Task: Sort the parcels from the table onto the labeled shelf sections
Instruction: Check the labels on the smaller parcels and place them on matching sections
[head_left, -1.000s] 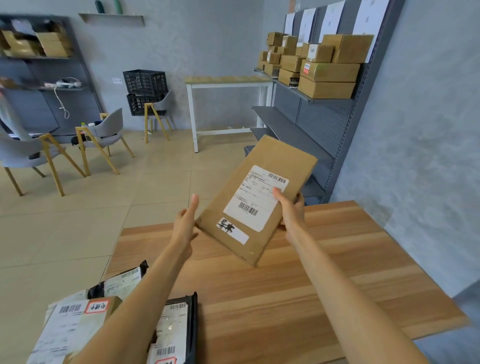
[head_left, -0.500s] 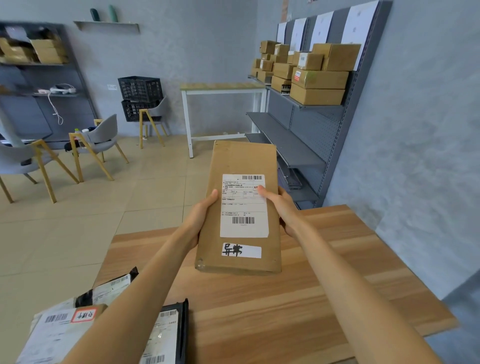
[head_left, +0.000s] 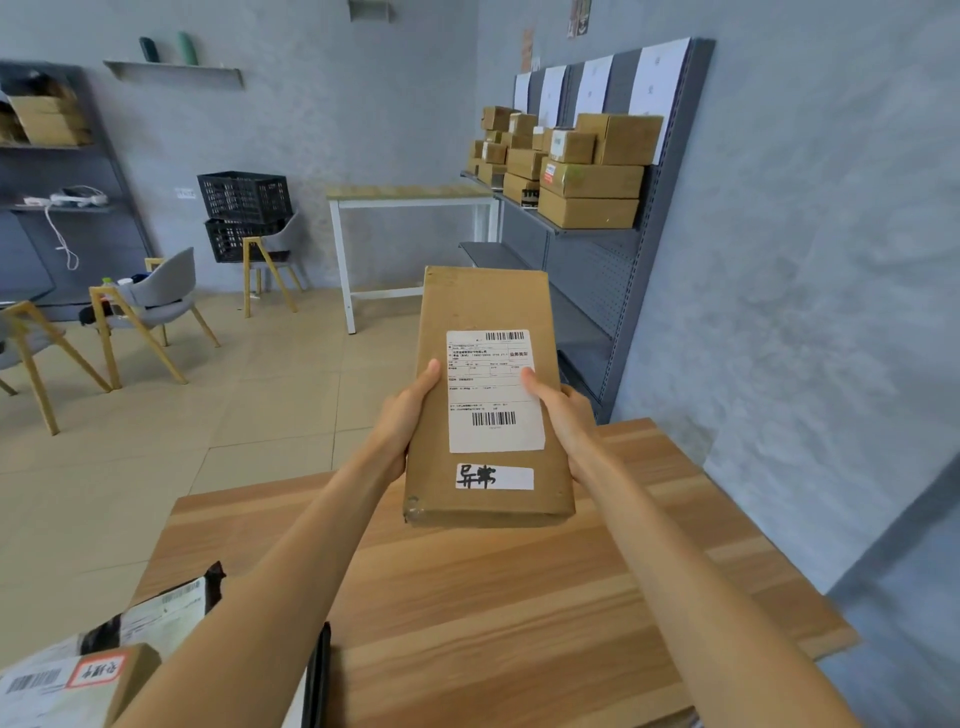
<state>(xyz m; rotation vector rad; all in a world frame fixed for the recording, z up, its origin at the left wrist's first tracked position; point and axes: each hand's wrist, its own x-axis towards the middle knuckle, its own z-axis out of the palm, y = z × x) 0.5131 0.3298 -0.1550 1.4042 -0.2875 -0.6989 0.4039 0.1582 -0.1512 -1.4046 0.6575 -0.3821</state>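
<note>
Now left hand (head_left: 402, 415) and right hand (head_left: 563, 415) grip the parcel (head_left: 485, 301) by its long sides, long axis pointing away; shelf (head_left: 587, 332) lies ahead-right, nearer the right hand.

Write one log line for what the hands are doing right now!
step: checking label | left hand: holds brown parcel | right hand: holds same parcel | parcel: above wooden table | shelf: not reached
</note>
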